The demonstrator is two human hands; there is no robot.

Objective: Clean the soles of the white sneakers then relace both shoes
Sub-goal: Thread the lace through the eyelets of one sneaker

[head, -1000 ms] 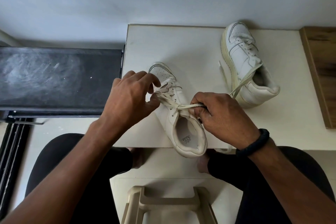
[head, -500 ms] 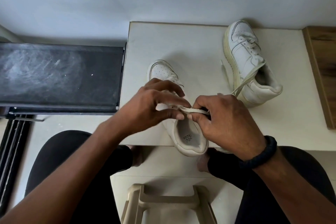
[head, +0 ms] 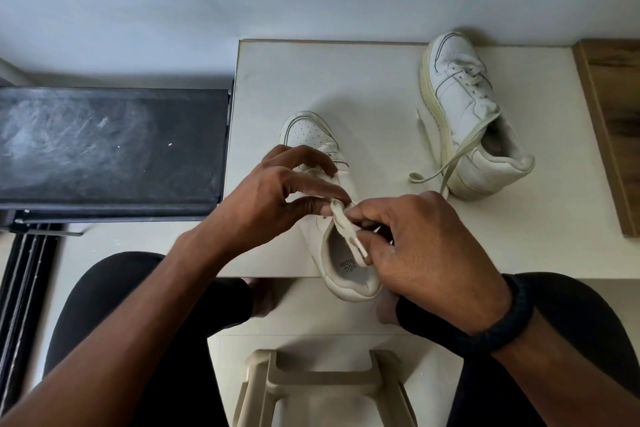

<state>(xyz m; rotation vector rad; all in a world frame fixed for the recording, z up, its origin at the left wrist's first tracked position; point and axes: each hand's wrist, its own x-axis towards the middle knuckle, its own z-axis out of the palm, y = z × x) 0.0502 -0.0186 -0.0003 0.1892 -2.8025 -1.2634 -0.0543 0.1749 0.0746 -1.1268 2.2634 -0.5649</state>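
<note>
A white sneaker (head: 308,133) stands upright near the front edge of the small white table (head: 381,87), toe pointing away, heel overhanging the edge. My left hand (head: 277,194) and my right hand (head: 412,239) meet over its tongue, both pinching the cream shoelace (head: 346,229), which loops between the fingertips above the shoe opening. The second white sneaker (head: 464,104) lies tilted on its side at the back right, laced, with loose lace ends (head: 446,163) trailing toward my right hand.
A black dusty platform (head: 104,149) lies left of the table. A wooden board (head: 613,121) borders the table's right side. A beige plastic stool (head: 322,388) stands between my knees, below the table's front edge.
My left hand has come back from the toe laces to the tongue and met the right hand. The lace, earlier pulled straight to the right, is now bunched between both hands.
</note>
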